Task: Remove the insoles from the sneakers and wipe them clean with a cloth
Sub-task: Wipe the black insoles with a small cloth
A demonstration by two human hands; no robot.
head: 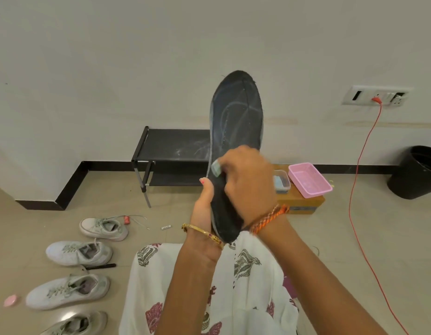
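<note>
Our left hand (206, 209) grips the upright dark insole (235, 131) at its heel, our right hand (248, 175) pinches a pale cloth (216, 168) against it, no readable writing.

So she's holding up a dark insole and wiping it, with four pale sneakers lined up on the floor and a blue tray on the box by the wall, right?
Nearly: the tray is pink, not blue, as the head view shows. The rest holds: dark insole held up, four pale sneakers on the floor.
</note>
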